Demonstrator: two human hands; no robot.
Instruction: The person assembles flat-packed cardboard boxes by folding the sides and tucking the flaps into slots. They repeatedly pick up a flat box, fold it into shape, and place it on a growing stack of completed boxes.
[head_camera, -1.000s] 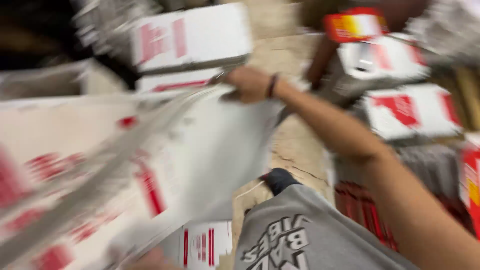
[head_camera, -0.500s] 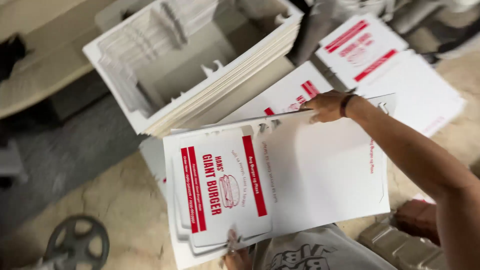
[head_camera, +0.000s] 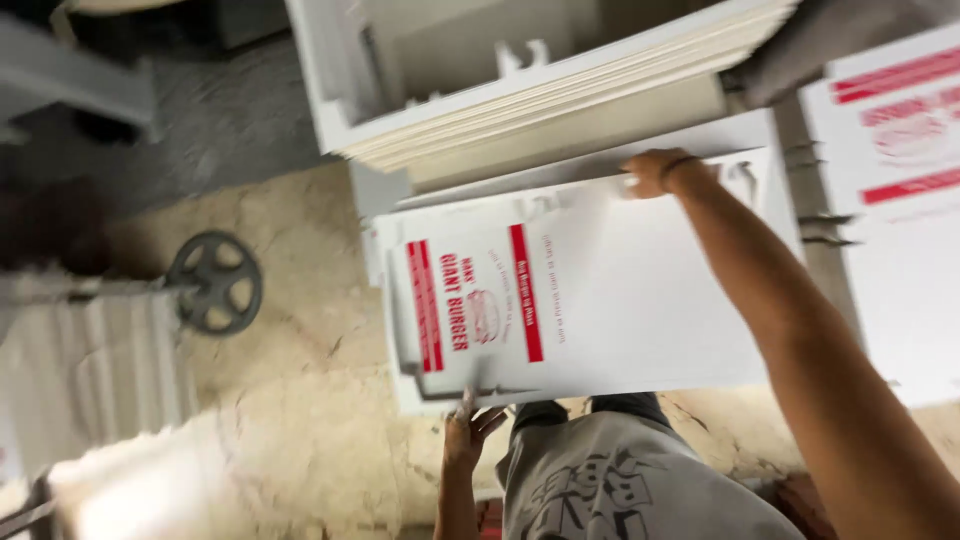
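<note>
Hands (head_camera: 655, 172) grip sheet (head_camera: 600, 300) (stack (head_camera: 560, 100) beyond).

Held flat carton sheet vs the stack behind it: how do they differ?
The white flat carton sheet with red stripes shows its printed face; the tall stack of white flat cardboard sheets shows mostly plain edges. The sheet is single and gripped at its far edge by the right hand and near edge by the left hand; no hand touches the stack. Both are white flat cardboard.

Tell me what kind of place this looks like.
Probably a print or packaging workshop: stacks of flat white die-cut cartons, a printed red-and-white carton sheet in both hands, a metal handwheel and a rough concrete floor.
</note>
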